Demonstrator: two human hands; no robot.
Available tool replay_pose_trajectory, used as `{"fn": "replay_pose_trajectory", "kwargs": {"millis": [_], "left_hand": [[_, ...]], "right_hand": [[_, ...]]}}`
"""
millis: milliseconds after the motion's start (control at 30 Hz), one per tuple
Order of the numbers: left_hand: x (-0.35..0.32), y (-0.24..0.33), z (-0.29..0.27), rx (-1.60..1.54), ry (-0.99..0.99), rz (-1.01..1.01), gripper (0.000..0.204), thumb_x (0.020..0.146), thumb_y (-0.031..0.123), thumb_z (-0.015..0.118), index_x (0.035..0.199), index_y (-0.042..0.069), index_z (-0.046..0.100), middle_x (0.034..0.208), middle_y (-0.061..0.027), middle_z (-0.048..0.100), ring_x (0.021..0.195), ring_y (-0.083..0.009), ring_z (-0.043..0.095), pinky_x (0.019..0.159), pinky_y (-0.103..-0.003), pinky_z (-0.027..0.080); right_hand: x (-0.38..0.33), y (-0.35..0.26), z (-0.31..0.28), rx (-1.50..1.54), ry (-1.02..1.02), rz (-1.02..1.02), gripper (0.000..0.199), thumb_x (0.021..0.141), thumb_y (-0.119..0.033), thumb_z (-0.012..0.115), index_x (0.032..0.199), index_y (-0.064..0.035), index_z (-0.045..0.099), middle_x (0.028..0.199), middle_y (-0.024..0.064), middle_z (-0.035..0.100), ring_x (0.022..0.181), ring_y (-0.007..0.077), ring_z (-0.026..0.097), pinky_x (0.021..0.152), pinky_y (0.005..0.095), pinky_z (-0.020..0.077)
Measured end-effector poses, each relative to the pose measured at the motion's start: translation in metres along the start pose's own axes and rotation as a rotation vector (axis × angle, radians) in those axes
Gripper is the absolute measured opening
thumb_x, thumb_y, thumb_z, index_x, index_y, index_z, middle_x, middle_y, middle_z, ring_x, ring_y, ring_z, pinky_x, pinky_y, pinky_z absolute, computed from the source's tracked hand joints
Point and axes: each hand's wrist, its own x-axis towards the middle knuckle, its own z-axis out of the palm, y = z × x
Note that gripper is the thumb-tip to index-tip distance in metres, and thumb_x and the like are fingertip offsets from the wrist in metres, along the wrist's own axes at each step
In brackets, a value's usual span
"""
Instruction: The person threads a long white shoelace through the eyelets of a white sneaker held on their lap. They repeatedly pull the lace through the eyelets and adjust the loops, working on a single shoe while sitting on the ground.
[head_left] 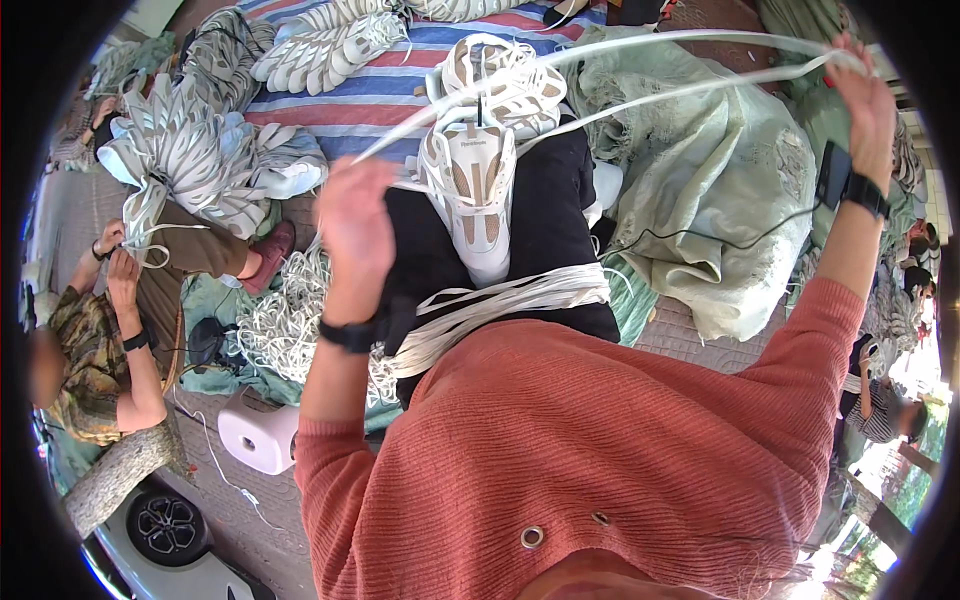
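A white shoe upper with tan mesh panels rests on my black-trousered lap, its toe toward me. White shoelace runs from its eyelets to my right hand, raised far out to the right with the fingers closed on the lace. Another stretch of lace arcs between that hand and my left hand, which is left of the shoe upper. My left hand is smeared by motion, but its fingers look closed round the lace. A bundle of loose white laces lies across my lap.
More shoe uppers lie just beyond, with stacks at the left on a striped sheet. A pale woven sack stands right. A lace heap and pink stool are left, near a seated co-worker handling laces.
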Motion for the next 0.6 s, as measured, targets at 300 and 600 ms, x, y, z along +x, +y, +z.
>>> {"fn": "replay_pose_trajectory", "kwargs": {"millis": [300,600], "left_hand": [[-0.047,0.109,-0.288,-0.4,0.659,-0.395,0.025,0.093,0.013,0.045,0.069,0.012,0.037,0.065,0.0,0.036,0.062,-0.0151,0.038,0.062,-0.031,0.034],[-0.059,0.079,-0.172,0.848,0.151,-0.735,0.02,0.087,0.019,0.056,0.101,0.011,0.069,0.073,0.0103,0.046,0.059,-0.0019,0.038,0.049,-0.018,0.029]], "right_hand": [[-0.192,0.096,-0.312,-0.06,0.995,0.26,0.033,0.105,-0.032,0.036,0.103,-0.0081,0.057,0.067,-0.0001,0.05,0.057,0.0118,0.047,0.053,0.0284,0.0427],[-0.178,0.255,-0.066,-1.829,-0.052,0.468,0.031,0.096,-0.026,0.056,0.12,-0.0078,0.063,0.116,0.0116,0.067,0.097,0.0211,0.067,0.085,0.031,0.0516]]}}
